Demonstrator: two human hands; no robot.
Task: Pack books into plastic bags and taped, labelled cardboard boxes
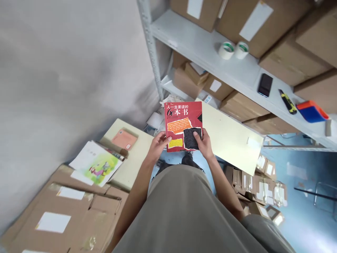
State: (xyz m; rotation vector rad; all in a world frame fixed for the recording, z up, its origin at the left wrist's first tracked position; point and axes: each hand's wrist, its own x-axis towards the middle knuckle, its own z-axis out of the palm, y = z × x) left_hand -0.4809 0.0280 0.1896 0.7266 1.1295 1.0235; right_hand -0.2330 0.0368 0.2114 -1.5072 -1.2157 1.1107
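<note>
Book [183,123] is held in the air beyond the shirt [181,207], over the gap between the left table [143,151] and the right table [229,133]. The left hand [158,143] grips its left edge and the right hand [205,143] its right edge, thumbs on the lower cover; most fingers are hidden behind. Even pressure from both thumbs, at matching height, should hold it level and shut, ideally without covering the print. Its front faces up, title at the far end, upright to the reader; the long axis runs nearly straight away from the body.
</note>
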